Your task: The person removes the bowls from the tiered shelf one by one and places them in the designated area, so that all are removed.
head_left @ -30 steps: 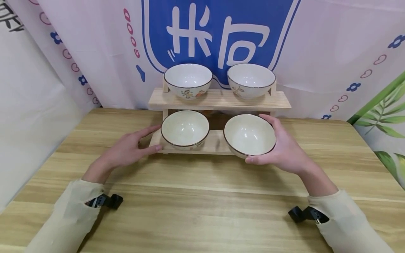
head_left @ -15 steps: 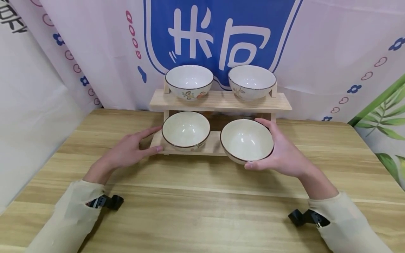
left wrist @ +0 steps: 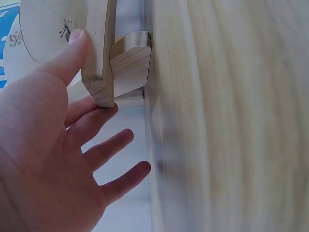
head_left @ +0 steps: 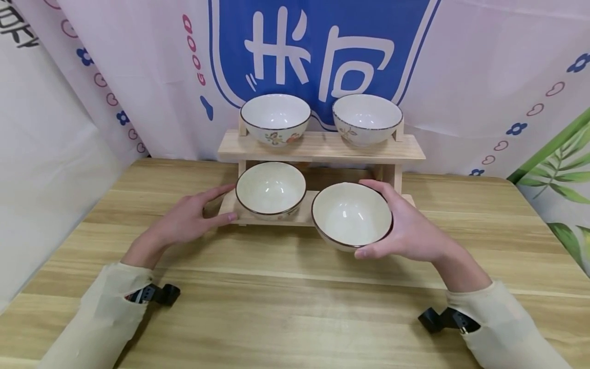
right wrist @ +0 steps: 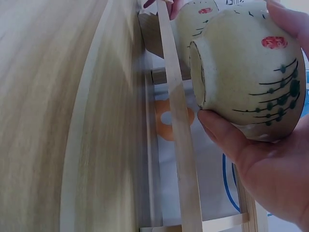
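Observation:
My right hand holds a cream bowl with a dark brown rim, thumb at the near side and fingers round the far side. In the right wrist view the bowl shows a red stamp and green painted marks, its foot lifted off the shelf. My left hand grips the left end of the lower shelf of a wooden two-tier rack; in the left wrist view the thumb lies over the board and fingertips reach its underside. Beside that hand a second cream bowl sits on the lower shelf.
Two white bowls with painted flowers, a left one and a right one, stand on the upper shelf. Behind the rack hangs a printed cloth. The rack stands at the back of a wood-grain table.
My right hand has carried its bowl off the lower shelf, toward me and a little left, uncovering the shelf's right end. The left hand keeps its place on the rack.

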{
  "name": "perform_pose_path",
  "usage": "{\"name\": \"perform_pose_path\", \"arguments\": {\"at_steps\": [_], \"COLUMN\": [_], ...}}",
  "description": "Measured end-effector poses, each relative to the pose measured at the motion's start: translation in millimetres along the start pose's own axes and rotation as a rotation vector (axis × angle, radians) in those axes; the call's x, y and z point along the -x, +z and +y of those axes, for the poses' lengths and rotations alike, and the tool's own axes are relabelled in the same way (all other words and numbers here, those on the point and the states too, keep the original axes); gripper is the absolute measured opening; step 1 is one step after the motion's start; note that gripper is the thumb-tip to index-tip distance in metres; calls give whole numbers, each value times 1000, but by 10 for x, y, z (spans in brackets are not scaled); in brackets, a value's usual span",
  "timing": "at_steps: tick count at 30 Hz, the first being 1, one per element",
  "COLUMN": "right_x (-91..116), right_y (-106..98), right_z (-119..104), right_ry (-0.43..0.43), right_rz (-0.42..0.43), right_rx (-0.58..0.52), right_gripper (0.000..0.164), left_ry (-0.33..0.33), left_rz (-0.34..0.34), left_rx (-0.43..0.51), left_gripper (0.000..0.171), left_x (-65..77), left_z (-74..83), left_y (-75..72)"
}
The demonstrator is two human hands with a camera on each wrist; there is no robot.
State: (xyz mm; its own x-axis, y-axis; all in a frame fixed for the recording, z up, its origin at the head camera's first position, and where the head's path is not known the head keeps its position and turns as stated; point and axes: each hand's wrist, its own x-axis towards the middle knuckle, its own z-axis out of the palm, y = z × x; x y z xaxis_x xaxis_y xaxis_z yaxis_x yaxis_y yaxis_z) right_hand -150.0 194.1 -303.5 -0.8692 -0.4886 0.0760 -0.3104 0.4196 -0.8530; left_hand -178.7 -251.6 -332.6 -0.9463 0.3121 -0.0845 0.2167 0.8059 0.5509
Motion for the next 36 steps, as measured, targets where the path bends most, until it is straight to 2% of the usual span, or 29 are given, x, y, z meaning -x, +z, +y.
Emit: {"name": "perform_pose_path", "arguments": {"at_steps": [5,12,18,23,36], "right_x": [8,22,3,-13,11], "right_y": [26,93,185,277,474], "right_z": [2,-30,-40,-49,-88], "right_ry": [-31,-70,-112,-129,-61], "right_rz": [-38,-82,-174,-208,-232], "right_rx": [-33,-25,-128,-164,-250], "right_gripper": [118,119,117,116,114], "left_ry": [-1,0,3,8,17], "left_rz": [1,6,5,8,6], "left_rx": [1,-13,-14,-12,-8], "left_gripper": [82,82,82,82,81], "left_x": [-1,-1,-4,-9,-5], "left_z": [0,1,-3,-7,15], "left_y": [0,2,2,-7,-8]}}
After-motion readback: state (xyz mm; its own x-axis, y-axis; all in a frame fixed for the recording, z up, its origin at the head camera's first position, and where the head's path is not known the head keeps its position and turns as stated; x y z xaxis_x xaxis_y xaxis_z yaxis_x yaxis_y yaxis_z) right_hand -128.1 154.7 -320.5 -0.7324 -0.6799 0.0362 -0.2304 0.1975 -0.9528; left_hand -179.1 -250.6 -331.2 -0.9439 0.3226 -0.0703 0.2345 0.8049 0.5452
